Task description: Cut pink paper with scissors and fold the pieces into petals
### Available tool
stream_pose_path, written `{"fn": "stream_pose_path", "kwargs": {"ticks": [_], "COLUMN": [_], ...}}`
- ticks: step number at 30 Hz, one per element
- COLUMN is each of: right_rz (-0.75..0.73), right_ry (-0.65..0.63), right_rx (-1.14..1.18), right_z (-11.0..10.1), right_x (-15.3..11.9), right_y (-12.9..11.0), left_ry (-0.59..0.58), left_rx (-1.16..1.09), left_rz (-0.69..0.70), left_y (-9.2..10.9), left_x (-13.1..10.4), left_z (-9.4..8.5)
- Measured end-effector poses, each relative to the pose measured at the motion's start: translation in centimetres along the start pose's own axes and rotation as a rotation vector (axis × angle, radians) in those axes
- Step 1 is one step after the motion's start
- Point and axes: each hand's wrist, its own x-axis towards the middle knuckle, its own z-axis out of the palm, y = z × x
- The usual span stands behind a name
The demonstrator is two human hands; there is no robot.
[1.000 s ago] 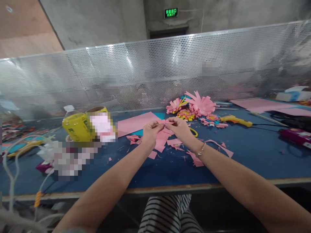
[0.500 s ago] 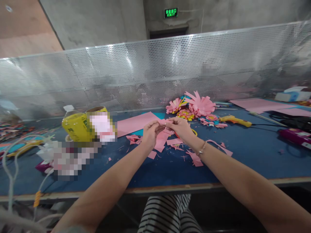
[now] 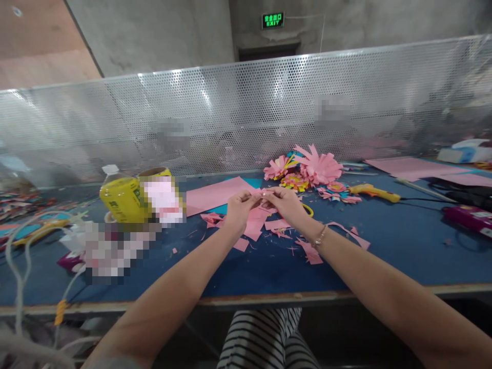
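My left hand (image 3: 240, 207) and my right hand (image 3: 283, 202) meet over the middle of the table. Both are closed, pinching a small piece of pink paper (image 3: 260, 194) between the fingertips; the fingers hide most of it. Below them lie a pink paper strip (image 3: 253, 225) and several cut scraps (image 3: 310, 252). Beside my left hand a large pink sheet (image 3: 215, 195) rests over a blue one (image 3: 251, 182). A yellow loop (image 3: 308, 209), perhaps a scissors handle, shows partly from behind my right hand.
Pink paper flowers (image 3: 320, 166) are heaped at the back, near a yellow glue gun (image 3: 374, 192). On the left stand a yellow-labelled bottle (image 3: 120, 197) and a roll of tape (image 3: 156, 173). White cables (image 3: 23, 266) hang at the left edge. A perforated metal screen (image 3: 192, 120) closes the back.
Both hands stay together at almost the same spot, the fingers shifting slightly on the pink paper. The whole view has moved a little.
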Motion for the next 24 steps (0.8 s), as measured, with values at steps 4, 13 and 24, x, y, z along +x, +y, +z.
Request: {"fn": "stream_pose_path", "kwargs": {"ticks": [4, 13, 24], "right_rz": [-0.030, -0.132, -0.112], "right_ry": [-0.042, 0.018, 0.043], "right_rx": [0.060, -0.149, -0.101], "right_z": [0.20, 0.06, -0.12], "right_x": [-0.07, -0.19, 0.04], "right_y": [0.15, 0.50, 0.67], "left_ry": [0.021, 0.015, -0.069], "left_rx": [-0.088, -0.089, -0.098], "left_rz": [-0.032, -0.040, -0.069], "left_y": [0.04, 0.05, 0.32], "left_x": [0.23, -0.12, 0.18], "left_z": [-0.09, 0.24, -0.01]}}
